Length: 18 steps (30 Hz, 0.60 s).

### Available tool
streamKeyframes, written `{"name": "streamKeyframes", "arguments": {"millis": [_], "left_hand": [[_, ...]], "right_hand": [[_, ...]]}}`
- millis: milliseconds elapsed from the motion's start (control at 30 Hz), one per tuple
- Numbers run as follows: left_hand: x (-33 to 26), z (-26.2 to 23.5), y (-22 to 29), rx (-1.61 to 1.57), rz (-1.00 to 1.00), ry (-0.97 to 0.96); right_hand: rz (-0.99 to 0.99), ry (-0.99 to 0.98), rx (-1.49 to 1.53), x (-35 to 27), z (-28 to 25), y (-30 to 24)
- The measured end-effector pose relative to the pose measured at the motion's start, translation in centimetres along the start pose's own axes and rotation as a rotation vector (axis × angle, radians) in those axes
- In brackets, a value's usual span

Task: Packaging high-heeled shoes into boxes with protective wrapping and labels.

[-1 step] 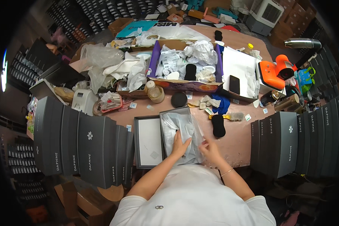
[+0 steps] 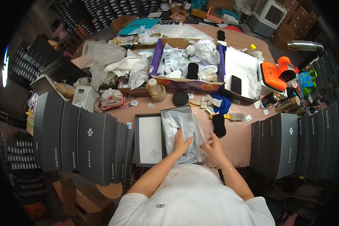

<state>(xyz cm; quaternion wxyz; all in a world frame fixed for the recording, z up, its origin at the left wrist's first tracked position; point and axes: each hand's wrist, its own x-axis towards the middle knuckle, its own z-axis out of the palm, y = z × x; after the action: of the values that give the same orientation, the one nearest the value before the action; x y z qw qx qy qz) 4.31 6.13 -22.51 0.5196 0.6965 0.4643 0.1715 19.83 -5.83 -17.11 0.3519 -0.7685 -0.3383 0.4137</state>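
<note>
An open dark grey shoebox (image 2: 165,132) stands in front of me, holding contents wrapped in a clear plastic bag (image 2: 177,119); what is inside shows pale grey and indistinct. My left hand (image 2: 182,144) lies on the bag with its fingers stretched forward and thumb out to the right. Just right of the box is my right hand (image 2: 213,147), fingers bent but apart, beside the loose edge of the plastic; I see nothing held in it. The grey lid (image 2: 150,141), with its white inside facing up, lies against the box's left side.
Grey shoeboxes stand in rows at left (image 2: 92,147) and right (image 2: 290,147). Beyond lie a black pad (image 2: 219,125), a brush (image 2: 235,117), a round black tin (image 2: 180,98) and a bottle (image 2: 157,91). A purple carton (image 2: 188,84) of crumpled paper stands behind, with a phone (image 2: 236,85) to its right.
My right hand has let go of the plastic's edge, and its fingers have lifted and spread slightly. The left hand stays on the bag. The whole view has shifted slightly.
</note>
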Motion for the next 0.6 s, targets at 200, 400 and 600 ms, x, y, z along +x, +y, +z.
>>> {"name": "streamKeyframes", "arguments": {"millis": [200, 400, 600], "left_hand": [[-3.9, 0.0, 0.3, 0.31, 0.108, 0.015], [-2.4, -0.2, 0.7, 0.038, -0.029, 0.025], [-2.6, 3.0, -3.4, -0.055, 0.142, -0.021]], "right_hand": [[-0.188, 0.149, 0.044, 4.2, 4.7, 8.6], [0.002, 0.136, 0.533, 3.5, -4.6, -3.7], [-0.113, -0.073, 1.015, 5.8, -7.8, -6.2]]}}
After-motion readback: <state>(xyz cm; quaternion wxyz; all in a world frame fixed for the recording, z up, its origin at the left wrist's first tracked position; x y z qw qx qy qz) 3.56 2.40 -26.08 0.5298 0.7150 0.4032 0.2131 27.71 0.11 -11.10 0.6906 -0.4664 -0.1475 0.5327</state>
